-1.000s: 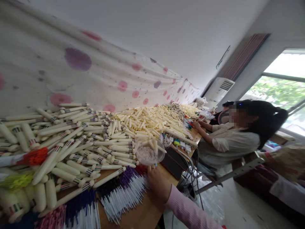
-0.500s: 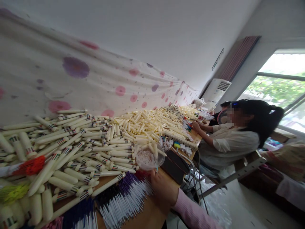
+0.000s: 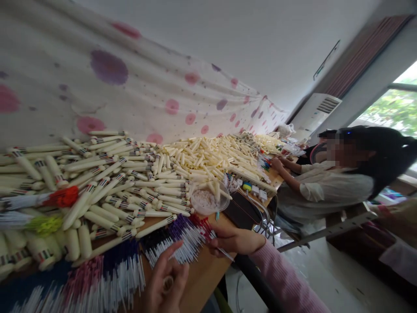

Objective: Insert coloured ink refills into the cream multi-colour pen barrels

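Note:
My right hand (image 3: 239, 239) is closed in a pinch on a thin white pen refill (image 3: 226, 253) with a red end, beside the red refills (image 3: 202, 224). Low in the view, my left hand (image 3: 166, 278) is curled with its index finger pointing forward. A round cream tube end (image 3: 168, 283), apparently a pen barrel, shows in its grip; the rest is hidden by the fingers. Ahead of it lie bundles of white refills with purple ends (image 3: 180, 228), dark blue ends (image 3: 122, 254) and pink ends (image 3: 85, 276).
Cream multicolour pens (image 3: 107, 213) are heaped on the left, with cream barrels (image 3: 198, 152) piled behind. A clear plastic bowl (image 3: 208, 206) holds small whitish parts. Near it are a dark case (image 3: 239, 211), a power strip (image 3: 260, 184) and cables. A co-worker (image 3: 332, 187) sits at right.
My left hand has come into view from below. My right hand has moved from beside the bowl slightly right and now pinches a red-ended refill. The view has shifted right.

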{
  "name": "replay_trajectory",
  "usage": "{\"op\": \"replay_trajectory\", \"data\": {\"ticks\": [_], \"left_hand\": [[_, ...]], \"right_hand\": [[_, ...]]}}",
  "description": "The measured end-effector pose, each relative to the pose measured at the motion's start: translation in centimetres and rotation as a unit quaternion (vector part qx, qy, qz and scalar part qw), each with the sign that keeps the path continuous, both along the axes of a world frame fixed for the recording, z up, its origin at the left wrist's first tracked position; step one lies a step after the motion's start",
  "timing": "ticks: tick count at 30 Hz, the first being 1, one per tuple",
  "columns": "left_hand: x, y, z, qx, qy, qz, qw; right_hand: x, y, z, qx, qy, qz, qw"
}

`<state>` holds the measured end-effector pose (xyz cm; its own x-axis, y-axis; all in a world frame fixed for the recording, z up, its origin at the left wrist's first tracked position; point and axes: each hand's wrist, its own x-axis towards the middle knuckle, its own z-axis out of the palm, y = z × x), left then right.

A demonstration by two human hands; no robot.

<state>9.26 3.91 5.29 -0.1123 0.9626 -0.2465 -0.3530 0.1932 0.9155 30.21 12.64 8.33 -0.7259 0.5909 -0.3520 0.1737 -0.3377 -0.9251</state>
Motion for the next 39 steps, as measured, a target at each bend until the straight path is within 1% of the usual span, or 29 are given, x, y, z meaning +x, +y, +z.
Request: {"op": "replay_trajectory", "data": {"ticks": [1, 2, 4, 6, 10, 12, 14, 16, 18, 20, 21, 22, 24, 26, 27, 29, 30, 31, 33, 35, 37, 39], "left_hand": [[0.1, 0.3, 0.4, 0.036, 0.056, 0.014, 0.998], [0.1, 0.6, 0.6, 0.073, 0.111, 0.014, 0.991], [0.1, 1.0, 0.9, 0.132, 0.203, -0.012, 0.970], [0.2, 1.2, 0.7, 0.183, 0.270, -0.035, 0.945], [0.3, 1.5, -0.3, 0.282, 0.341, -0.066, 0.894], [0.3, 1.5, -0.6, 0.302, 0.356, -0.067, 0.882], [0.4, 1.5, -0.7, 0.288, 0.365, -0.046, 0.884], [0.3, 1.5, -0.5, 0.283, 0.376, -0.026, 0.882], [0.2, 1.5, -0.2, 0.302, 0.387, -0.029, 0.871], [0.1, 1.3, 0.0, 0.321, 0.398, -0.044, 0.858], [0.1, 1.3, 0.1, 0.329, 0.403, -0.053, 0.852], [0.1, 1.2, 0.1, 0.342, 0.411, -0.060, 0.843], [0.1, 1.1, 0.1, 0.373, 0.430, -0.067, 0.820], [0.2, 1.1, 0.0, 0.402, 0.440, -0.064, 0.800], [0.2, 1.1, 0.0, 0.411, 0.440, -0.059, 0.796], [0.3, 1.1, 0.1, 0.418, 0.423, -0.048, 0.803], [0.3, 1.1, 0.1, 0.410, 0.406, -0.043, 0.816], [0.4, 1.0, 0.2, 0.389, 0.385, -0.043, 0.836], [0.3, 0.9, 0.3, 0.324, 0.344, -0.054, 0.880], [0.0, 0.9, 0.3, 0.260, 0.318, -0.053, 0.910], [-0.3, 1.0, 0.3, 0.219, 0.312, -0.018, 0.924], [-0.6, 1.2, 0.2, 0.187, 0.306, 0.036, 0.933]], "right_hand": [[-0.3, -0.1, -0.2, -0.047, 0.026, 0.002, 0.999], [-0.6, -0.3, -0.3, -0.088, 0.048, 0.005, 0.995], [-1.2, -0.8, -0.5, -0.153, 0.081, 0.011, 0.985], [-1.9, -1.2, -0.4, -0.211, 0.104, 0.030, 0.972], [-3.3, -1.4, 0.2, -0.302, 0.130, 0.063, 0.942], [-3.7, -1.2, 0.4, -0.322, 0.121, 0.070, 0.936], [-3.8, -1.0, 0.4, -0.329, 0.099, 0.088, 0.935], [-3.8, -0.9, 0.6, -0.331, 0.081, 0.123, 0.932], [-3.9, -1.0, 0.9, -0.343, 0.071, 0.157, 0.923], [-4.0, -1.3, 1.2, -0.350, 0.054, 0.174, 0.919], [-4.1, -1.4, 1.3, -0.333, 0.037, 0.179, 0.925], [-4.2, -1.5, 1.4, -0.301, 0.015, 0.187, 0.935], [-4.4, -1.6, 1.3, -0.212, -0.031, 0.205, 0.955], [-4.7, -1.5, 1.2, -0.141, -0.063, 0.214, 0.965], [-4.9, -1.4, 1.3, -0.121, -0.071, 0.212, 0.967], [-5.3, -1.3, 1.5, -0.092, -0.075, 0.203, 0.972], [-5.4, -1.2, 1.7, -0.076, -0.073, 0.201, 0.974], [-5.5, -1.1, 2.0, -0.062, -0.073, 0.197, 0.976], [-5.6, -0.9, 2.8, -0.052, -0.086, 0.170, 0.980], [-5.4, -0.8, 3.7, -0.058, -0.119, 0.137, 0.982], [-5.1, -0.8, 4.7, -0.035, -0.165, 0.133, 0.977], [-4.9, -1.0, 5.8, 0.043, -0.204, 0.154, 0.966]]}}
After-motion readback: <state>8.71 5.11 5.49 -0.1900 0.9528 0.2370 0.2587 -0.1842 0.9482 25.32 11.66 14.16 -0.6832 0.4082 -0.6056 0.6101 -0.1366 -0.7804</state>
